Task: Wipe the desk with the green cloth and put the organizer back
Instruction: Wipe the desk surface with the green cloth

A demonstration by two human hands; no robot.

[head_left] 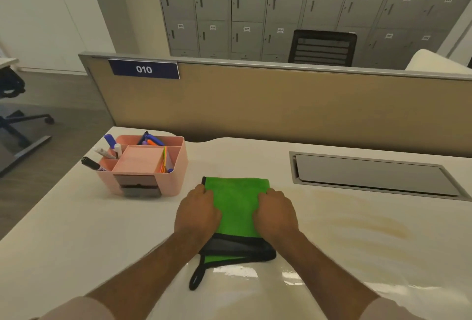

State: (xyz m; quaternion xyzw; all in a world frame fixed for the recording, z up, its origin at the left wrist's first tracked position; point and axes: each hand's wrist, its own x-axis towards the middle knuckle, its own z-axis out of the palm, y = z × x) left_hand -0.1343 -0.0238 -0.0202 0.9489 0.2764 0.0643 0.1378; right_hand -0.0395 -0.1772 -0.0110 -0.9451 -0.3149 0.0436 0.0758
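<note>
A folded green cloth (236, 203) with black edging and a black loop lies flat on the white desk (76, 230) in front of me. My left hand (198, 213) grips its left edge, and my right hand (277, 215) grips its right edge; both press it against the desk. A pink organizer (146, 166) with pens, markers and sticky notes stands at the desk's far left, apart from the cloth. Faint brownish streaks (357, 225) mark the desk to the right of the cloth.
A grey cable hatch (370, 175) is set into the desk at the far right. A tan partition (281, 102) with a "010" label closes the back edge. The desk's left edge drops to the floor, where an office chair (15, 105) stands.
</note>
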